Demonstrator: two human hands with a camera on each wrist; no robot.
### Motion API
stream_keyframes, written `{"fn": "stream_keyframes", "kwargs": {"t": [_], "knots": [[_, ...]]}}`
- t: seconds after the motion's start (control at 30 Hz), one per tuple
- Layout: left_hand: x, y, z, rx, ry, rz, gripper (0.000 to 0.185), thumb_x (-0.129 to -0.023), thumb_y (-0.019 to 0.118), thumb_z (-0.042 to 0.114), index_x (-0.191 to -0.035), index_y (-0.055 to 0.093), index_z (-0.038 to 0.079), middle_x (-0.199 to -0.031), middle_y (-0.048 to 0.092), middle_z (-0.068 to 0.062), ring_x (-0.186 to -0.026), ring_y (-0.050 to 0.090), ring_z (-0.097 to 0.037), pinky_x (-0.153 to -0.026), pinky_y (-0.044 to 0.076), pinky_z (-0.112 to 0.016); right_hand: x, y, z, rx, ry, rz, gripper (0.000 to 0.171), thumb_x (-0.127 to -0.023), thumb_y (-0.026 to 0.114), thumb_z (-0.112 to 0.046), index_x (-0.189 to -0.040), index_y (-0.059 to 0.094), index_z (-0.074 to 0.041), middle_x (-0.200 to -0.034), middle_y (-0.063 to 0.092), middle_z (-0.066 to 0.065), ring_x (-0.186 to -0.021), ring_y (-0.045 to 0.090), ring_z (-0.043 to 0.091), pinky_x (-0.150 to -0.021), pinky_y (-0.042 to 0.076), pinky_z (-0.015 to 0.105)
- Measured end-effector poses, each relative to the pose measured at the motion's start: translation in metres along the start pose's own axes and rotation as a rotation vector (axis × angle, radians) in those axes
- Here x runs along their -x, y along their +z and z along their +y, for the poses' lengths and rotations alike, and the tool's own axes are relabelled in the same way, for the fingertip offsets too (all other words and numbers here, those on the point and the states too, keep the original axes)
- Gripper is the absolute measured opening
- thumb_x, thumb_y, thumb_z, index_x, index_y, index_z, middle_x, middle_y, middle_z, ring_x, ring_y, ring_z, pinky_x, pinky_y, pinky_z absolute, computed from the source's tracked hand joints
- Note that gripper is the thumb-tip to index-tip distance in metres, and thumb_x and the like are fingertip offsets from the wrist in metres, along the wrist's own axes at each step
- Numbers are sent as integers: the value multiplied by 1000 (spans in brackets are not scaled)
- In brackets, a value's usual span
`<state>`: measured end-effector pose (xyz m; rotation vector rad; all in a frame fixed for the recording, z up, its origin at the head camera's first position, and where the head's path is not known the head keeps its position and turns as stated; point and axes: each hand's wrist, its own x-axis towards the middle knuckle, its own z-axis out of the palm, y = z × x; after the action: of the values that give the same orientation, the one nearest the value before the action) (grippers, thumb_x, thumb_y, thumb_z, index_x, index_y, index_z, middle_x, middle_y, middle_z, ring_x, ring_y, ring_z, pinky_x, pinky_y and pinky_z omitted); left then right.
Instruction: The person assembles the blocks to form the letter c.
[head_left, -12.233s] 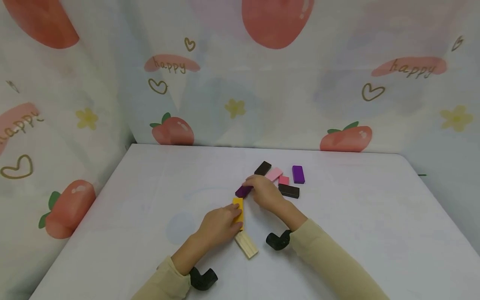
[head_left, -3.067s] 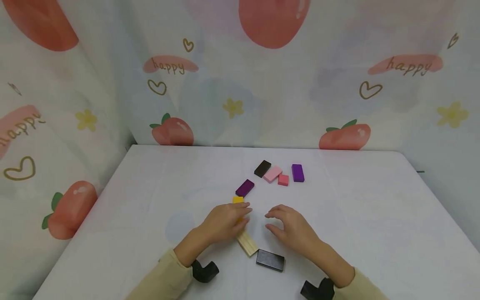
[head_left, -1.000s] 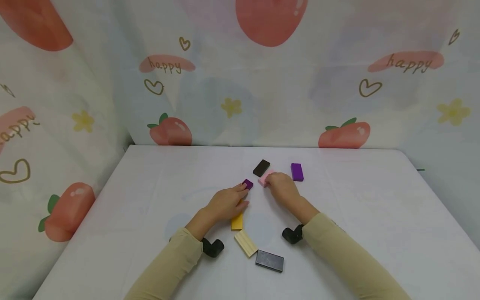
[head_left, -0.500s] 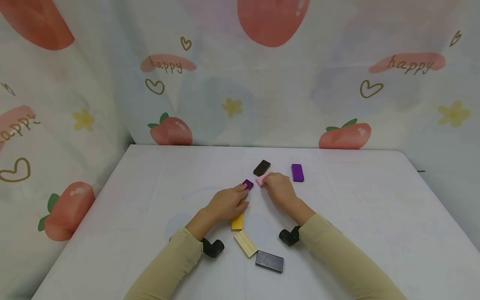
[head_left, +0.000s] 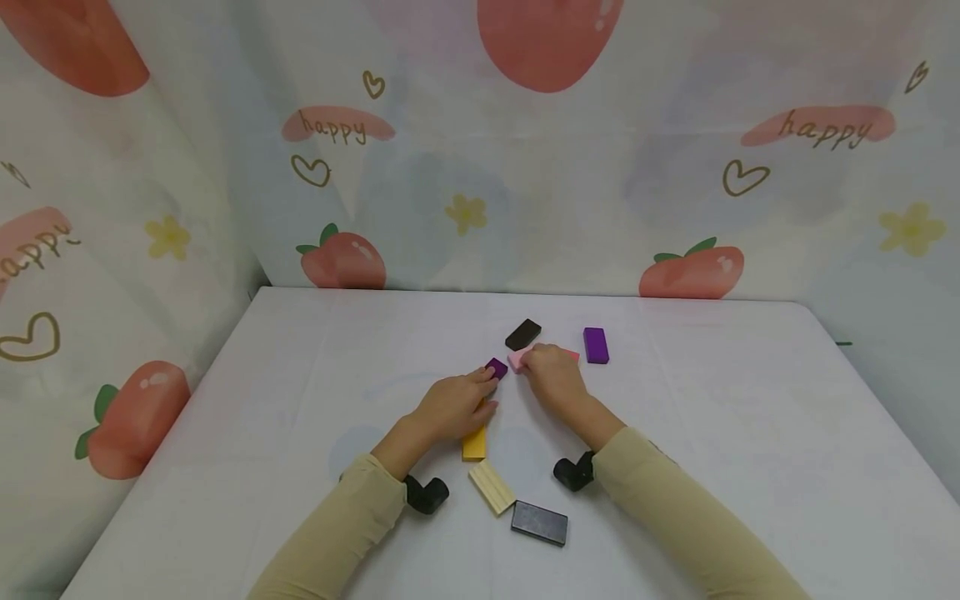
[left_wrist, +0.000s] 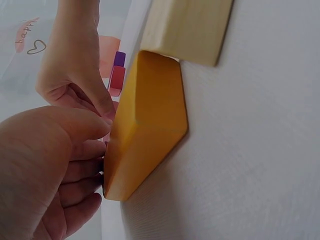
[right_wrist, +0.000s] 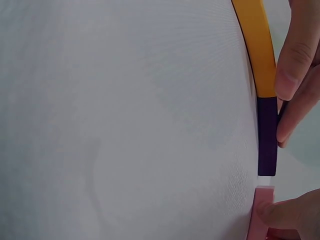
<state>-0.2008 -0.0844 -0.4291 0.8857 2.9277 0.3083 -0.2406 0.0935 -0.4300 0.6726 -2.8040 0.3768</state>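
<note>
Change: since half a second ago almost nothing moved; only the light pink block point(head_left: 517, 359) under my right hand crept a little toward the purple one.
Left hand point(head_left: 452, 406): it lies over the seam of the yellow block point(head_left: 474, 442) and the dark purple block point(head_left: 496, 367), fingers curled on their edges to keep them end to end. In the right wrist view these two touch in one line.
Wooden block point(head_left: 492, 487): near me, its corner just beside the near end of the yellow one.
Black block point(head_left: 539, 522): flat on the white table point(head_left: 750, 433), just right of the wooden one, nobody touches it.
Right hand point(head_left: 553, 379): fingers bent, the tips pinch the light pink block; a small gap is left between it and the dark purple block.
Behind: one more black block point(head_left: 522, 334) and a purple block point(head_left: 596, 345), both free; a darker pink piece point(head_left: 573, 355) shows only a little behind my right hand.
Step, as I judge: I am adding the light pink block to the row.
Next move: a short push until the ends meet, while the left hand keeps the row straight.
</note>
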Motion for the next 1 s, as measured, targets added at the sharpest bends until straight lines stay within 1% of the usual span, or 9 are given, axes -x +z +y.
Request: {"fn": "stream_keyframes", "kwargs": {"t": [0.23, 0.57, 0.7, 1.0], "knots": [[0, 0, 0, -1, -8, 1, 45, -92, 54, 32, -130, 53, 7, -136, 46, -6, -126, 39, -17, -98, 37, -33, -1, 4, -1, 2, -16, 31, 6, -82, 68, -6, -80, 71, -1, -70, 62, 11, -66, 59, 26, -63, 51, 34], [-1, 1, -1, 11, -7, 0, 45, -92, 53, 31, -131, 52, 6, -136, 46, -6, -127, 39, -18, -98, 37, -34, -3, 5, -4, -17, -3, 30, 7, -83, 66, -6, -80, 71, -2, -72, 62, 10, -68, 58, 25, -65, 50, 35], [-1, 1, -1, 9, 2, 5, 45, -92, 53, 30, -130, 53, 6, -135, 47, -7, -126, 40, -18, -98, 38, -34, -4, 5, -4, -15, -14, 34, 7, -83, 66, -6, -81, 71, -2, -72, 63, 10, -68, 59, 26, -66, 50, 35], [-1, 0, 0, 13, -10, -15, 45, -93, 53, 31, -131, 52, 6, -136, 46, -7, -126, 40, -19, -98, 38, -34, -5, 5, -4, -5, -3, 25, 7, -84, 67, -7, -84, 72, -2, -74, 64, 11, -69, 59, 25, -67, 51, 34]]}}
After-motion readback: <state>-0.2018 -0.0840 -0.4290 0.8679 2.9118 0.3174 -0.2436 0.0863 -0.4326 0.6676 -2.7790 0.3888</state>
